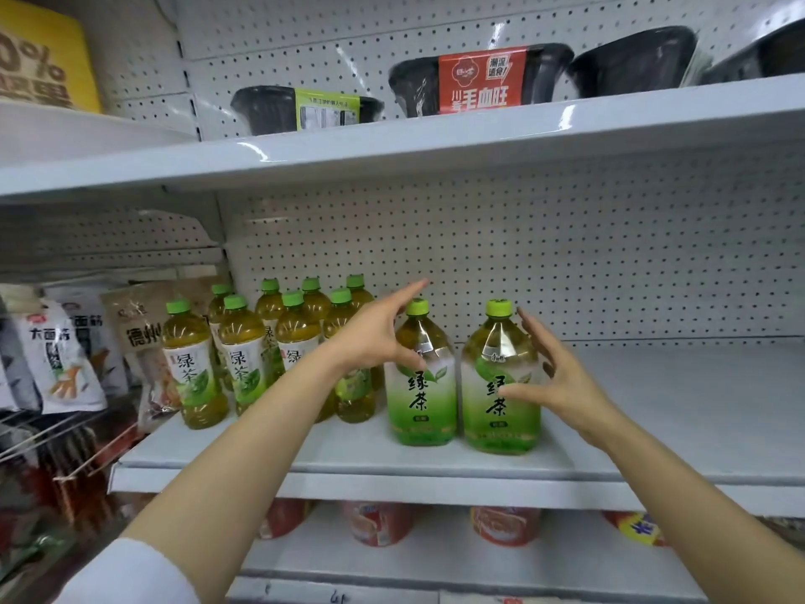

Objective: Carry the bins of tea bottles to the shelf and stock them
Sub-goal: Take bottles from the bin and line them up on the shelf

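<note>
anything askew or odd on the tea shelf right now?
Nothing stands out. The two large tea bottles stand upright side by side near the shelf front, caps on; the small bottles behind the left hand are upright too. No spill or damage visible. Both hands are open, right hand beside the right-hand bottle.

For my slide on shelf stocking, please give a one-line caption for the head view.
Both hands, left hand and right hand, open beside two large green tea bottles on the shelf.

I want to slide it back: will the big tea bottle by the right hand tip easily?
Probably not: the large bottle looks full and wide-based, so likely heavy and stable. Its glossy label may slip under the right hand. Pushed high, near the cap, it might lean.
</note>
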A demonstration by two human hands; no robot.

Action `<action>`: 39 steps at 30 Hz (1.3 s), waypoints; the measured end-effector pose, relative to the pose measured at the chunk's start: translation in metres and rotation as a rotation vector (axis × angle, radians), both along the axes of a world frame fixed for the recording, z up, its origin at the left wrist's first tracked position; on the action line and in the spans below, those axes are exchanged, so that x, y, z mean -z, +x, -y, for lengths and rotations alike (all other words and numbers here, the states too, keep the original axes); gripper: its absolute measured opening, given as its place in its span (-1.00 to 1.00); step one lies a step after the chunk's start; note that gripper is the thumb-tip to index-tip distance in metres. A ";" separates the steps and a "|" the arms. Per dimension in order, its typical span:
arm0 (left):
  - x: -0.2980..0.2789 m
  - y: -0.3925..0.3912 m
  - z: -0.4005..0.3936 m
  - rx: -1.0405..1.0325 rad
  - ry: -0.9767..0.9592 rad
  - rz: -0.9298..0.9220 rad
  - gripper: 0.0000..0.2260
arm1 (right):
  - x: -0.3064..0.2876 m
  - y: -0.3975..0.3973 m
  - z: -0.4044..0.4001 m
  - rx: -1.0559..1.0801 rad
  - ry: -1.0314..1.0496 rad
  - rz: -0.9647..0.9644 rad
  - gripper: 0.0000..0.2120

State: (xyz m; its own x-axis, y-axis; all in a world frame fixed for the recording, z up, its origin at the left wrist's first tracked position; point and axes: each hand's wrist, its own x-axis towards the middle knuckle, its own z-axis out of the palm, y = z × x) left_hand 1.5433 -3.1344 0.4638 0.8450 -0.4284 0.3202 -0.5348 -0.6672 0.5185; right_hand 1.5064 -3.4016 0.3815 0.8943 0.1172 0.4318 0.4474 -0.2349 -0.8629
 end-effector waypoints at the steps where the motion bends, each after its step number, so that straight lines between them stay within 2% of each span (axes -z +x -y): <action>1: -0.005 0.002 0.001 -0.002 0.039 0.020 -0.06 | 0.003 -0.001 0.000 0.003 -0.017 0.017 0.03; 5: -0.030 0.015 0.000 -0.037 0.058 -0.001 -0.38 | 0.008 -0.002 -0.004 0.028 -0.015 0.024 0.00; 10: -0.039 0.031 0.003 -0.047 0.005 -0.087 -0.54 | 0.011 0.001 -0.006 0.082 0.084 0.011 -0.02; 22: -0.044 0.062 0.000 -0.030 -0.122 -0.187 -0.63 | 0.014 0.026 -0.015 0.126 0.213 -0.024 -0.05; 39: -0.055 0.146 0.014 -0.141 -0.063 -0.224 -0.60 | 0.010 0.118 -0.018 0.142 0.247 -0.045 -0.03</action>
State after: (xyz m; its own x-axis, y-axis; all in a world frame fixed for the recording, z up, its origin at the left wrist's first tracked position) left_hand 1.6892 -3.1488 0.5188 0.9478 -0.2862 0.1406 -0.3056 -0.6897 0.6564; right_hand 1.6240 -3.3835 0.3711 0.9132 -0.1145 0.3911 0.3850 -0.0727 -0.9201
